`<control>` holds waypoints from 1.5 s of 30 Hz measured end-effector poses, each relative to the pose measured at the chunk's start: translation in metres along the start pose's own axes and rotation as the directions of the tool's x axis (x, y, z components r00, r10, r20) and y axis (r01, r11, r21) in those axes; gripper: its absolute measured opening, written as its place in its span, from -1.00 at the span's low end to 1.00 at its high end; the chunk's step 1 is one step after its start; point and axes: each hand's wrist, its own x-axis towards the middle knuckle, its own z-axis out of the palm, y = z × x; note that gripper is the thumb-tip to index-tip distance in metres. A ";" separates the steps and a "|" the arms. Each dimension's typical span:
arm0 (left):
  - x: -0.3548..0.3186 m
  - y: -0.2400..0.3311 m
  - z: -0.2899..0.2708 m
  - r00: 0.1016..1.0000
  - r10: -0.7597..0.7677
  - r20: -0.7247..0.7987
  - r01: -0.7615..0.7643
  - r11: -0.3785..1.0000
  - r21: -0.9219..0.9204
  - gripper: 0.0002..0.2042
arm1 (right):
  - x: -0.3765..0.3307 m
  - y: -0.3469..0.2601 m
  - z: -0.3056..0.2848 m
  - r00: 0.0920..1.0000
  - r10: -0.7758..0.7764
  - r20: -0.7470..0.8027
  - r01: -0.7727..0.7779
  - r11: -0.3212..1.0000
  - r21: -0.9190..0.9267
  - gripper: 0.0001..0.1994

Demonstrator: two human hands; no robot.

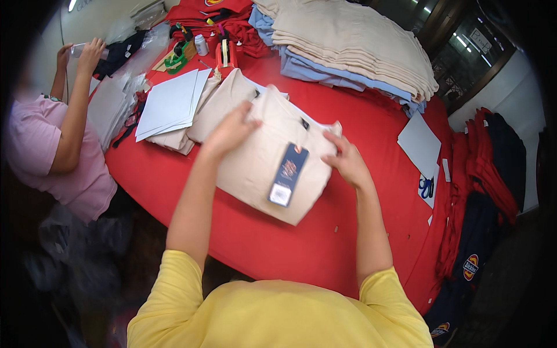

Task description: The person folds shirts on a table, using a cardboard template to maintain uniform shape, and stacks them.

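Note:
A folded cream T-shirt (249, 168) with a dark hang tag (288, 174) on its front lies tilted before me, over the red table (261, 249). My left hand (232, 132) grips its left side near the shoulder, thumb on top. At the opposite edge, my right hand (349, 162) has the cloth between thumb and fingers; its fingertips are partly behind the edge. A small dark label shows at the collar. Beside my left hand lie more folded cream shirts (214, 107), partly under white sheets (171, 104).
A tall pile of cream and light blue garments (348, 46) stands at the back. Red clothes (203, 17), a tape dispenser (225, 55) and a small bottle (201, 44) sit far left. White card (419, 145) lies right. At left, a person in pink (64, 151) handles a clear item.

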 end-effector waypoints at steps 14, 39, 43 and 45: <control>0.114 -0.109 -0.027 0.929 -0.167 -0.330 0.301 0.860 0.412 -0.54 | 0.188 0.053 0.136 0.984 0.010 -0.178 0.076 0.879 0.471 -0.04; 0.092 -0.100 -0.045 0.959 0.006 -0.283 0.137 0.865 0.482 -0.60 | 0.155 -0.025 0.035 0.823 -0.318 -0.470 -0.016 0.815 -0.580 -0.70; 0.036 -0.049 -0.022 0.878 0.407 -0.251 -0.228 0.818 0.529 -0.61 | 0.196 0.013 -0.142 0.541 -0.550 -0.636 -0.407 0.491 -0.771 -0.68; -0.020 -0.027 0.008 0.900 0.376 -0.219 -0.282 0.887 0.365 -0.65 | 0.195 0.027 -0.205 0.563 -0.510 -0.650 -0.521 0.392 -0.758 -0.71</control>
